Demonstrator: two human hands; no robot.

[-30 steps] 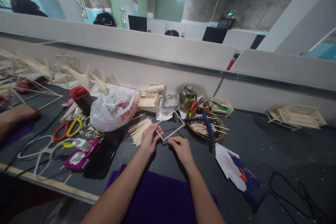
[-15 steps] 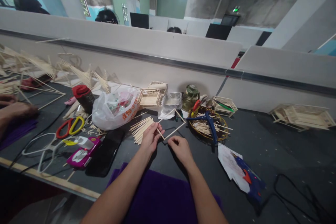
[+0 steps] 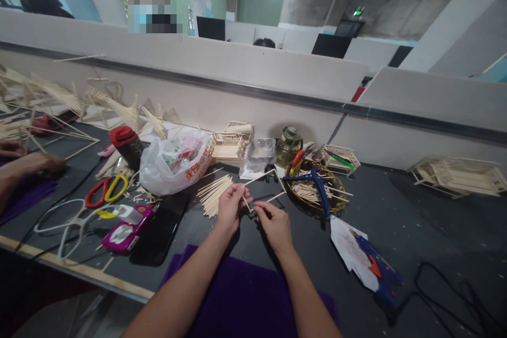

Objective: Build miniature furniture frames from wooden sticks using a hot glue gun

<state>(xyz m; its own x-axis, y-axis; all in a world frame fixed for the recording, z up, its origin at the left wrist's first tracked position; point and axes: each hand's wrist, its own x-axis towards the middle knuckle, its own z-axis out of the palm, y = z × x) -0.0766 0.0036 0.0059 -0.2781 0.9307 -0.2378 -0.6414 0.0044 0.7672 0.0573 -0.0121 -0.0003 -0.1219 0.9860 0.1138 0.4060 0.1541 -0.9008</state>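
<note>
A four-sided frame of thin wooden sticks (image 3: 276, 197) is raised over the dark table. My left hand (image 3: 231, 207) pinches its left side between thumb and fingers. At the near corner, my right hand (image 3: 274, 224) has its thumb and index finger pressed together; whether they grip the stick or something tiny there is too small to tell. Beside my left hand lies a fan of loose sticks (image 3: 214, 195). A wicker basket of short sticks (image 3: 343, 202), with a blue-handled tool (image 3: 320, 190) across it, stands right of the frame.
A plastic bag (image 3: 158, 169), black phone (image 3: 158, 232), scissors (image 3: 116, 189) and magenta device (image 3: 125, 235) lie left. Another person's hands (image 3: 37, 163) are farther left. Behind are a green jar (image 3: 289, 145) and stick models (image 3: 227, 147). A blue glue gun (image 3: 380, 269) lies right; purple cloth (image 3: 241, 296) is nearest me.
The stick frame has turned and tilted, its far corner shifting right. My right hand has moved slightly closer to my left. The other person's hand at far left has shifted right.
</note>
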